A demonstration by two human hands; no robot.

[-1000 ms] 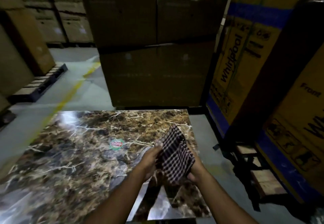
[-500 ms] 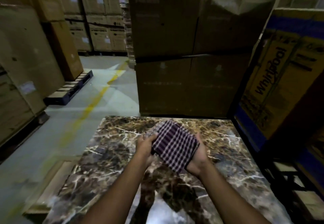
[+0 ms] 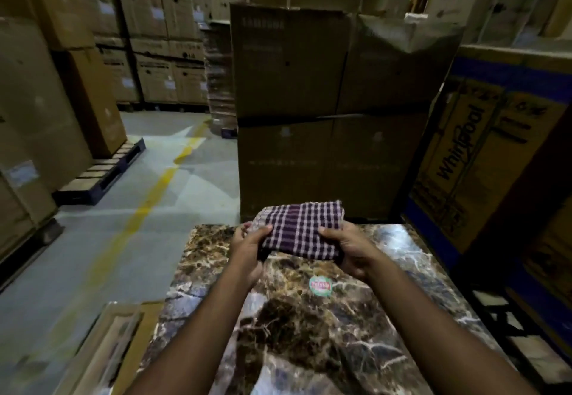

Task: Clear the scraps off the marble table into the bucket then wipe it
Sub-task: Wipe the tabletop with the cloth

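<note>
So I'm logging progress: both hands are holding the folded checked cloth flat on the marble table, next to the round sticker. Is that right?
Not quite. The head view shows the left hand and right hand holding the folded checked cloth up above the marble table, not flat on it. The round sticker lies on the marble just below the cloth, as you said.

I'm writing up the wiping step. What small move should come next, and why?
Probably lower the folded cloth flat onto the table. Left hand and right hand hold it just above the far end, and no scraps show on the marble.
</note>
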